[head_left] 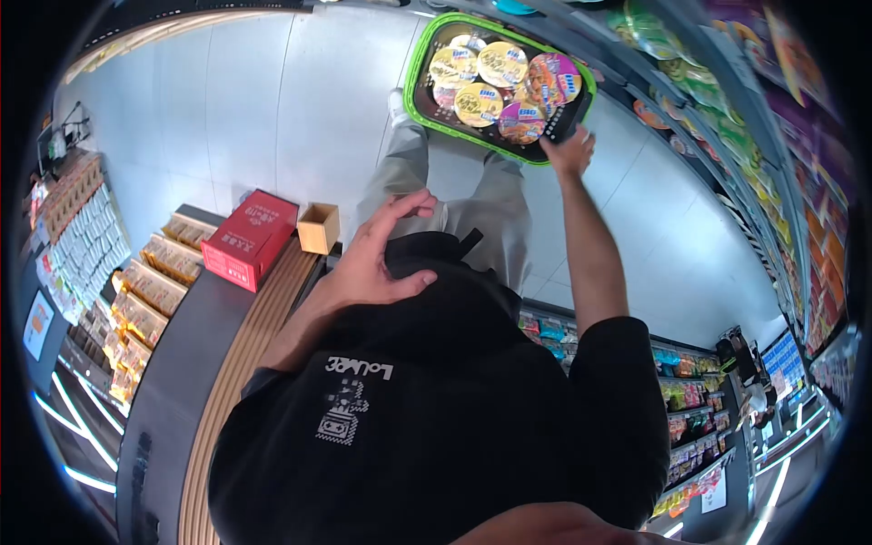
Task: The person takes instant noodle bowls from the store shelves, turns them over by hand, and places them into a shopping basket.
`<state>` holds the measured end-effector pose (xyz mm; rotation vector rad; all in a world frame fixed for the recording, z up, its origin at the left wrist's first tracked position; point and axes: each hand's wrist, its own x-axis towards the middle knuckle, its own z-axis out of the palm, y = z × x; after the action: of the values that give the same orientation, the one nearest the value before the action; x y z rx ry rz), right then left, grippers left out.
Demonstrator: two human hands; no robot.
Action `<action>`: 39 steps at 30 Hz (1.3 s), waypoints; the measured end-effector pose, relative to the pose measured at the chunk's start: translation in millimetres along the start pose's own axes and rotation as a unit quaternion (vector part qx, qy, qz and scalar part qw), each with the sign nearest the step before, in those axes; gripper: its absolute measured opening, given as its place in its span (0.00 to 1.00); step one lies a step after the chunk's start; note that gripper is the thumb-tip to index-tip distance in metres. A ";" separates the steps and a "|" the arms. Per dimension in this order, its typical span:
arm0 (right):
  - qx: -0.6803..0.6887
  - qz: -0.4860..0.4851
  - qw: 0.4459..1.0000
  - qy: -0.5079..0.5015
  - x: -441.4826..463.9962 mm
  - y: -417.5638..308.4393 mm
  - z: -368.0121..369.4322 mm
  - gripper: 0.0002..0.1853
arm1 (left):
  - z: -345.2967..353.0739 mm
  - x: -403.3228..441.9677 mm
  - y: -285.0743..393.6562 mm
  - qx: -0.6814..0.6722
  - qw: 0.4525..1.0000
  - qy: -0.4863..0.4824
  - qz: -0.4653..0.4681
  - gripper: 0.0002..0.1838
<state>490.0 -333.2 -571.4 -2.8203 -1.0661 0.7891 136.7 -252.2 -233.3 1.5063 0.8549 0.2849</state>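
A black shopping basket with a bright green rim [413, 86] is by my feet at the top of the view. Inside lie several round instant noodle cups, lids up, some yellow [502, 64] and some purple [554, 79]. My right hand [570, 152] is at the basket's near right corner, thumb and fingers apart, with nothing visible in it. Whether it touches the rim I cannot tell. In front of my black shirt, my left hand [386, 254] hangs in the air, fingers curved and apart from the thumb, holding nothing.
Along the right runs a shelf of colourful packaged food [745, 154]. To the left, a counter [182, 381] with wooden slats carries a red box [252, 238], a small wooden box [319, 228] and rows of packets [150, 291]. Pale floor tiles [245, 109] lie between them.
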 end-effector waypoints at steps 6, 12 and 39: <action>-0.092 0.004 0.994 -0.054 102.7 -100.0 26.5 0.69 | -2.8 -26.0 -27.3 0.001 0.993 0.009 -0.119 0.50; -0.094 0.044 0.993 -0.065 132.0 -96.2 58.6 0.62 | -17.1 -38.5 -43.7 0.000 0.989 0.083 -0.125 0.48; 0.829 -0.124 0.491 -0.238 -228.6 -173.4 -353.0 0.40 | -10.8 70.1 161.5 0.149 0.884 0.144 0.420 0.73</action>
<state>402.8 -290.2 -127.0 -0.7362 -0.1620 1.3804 232.1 -182.6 -102.3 2.1085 0.4233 1.0766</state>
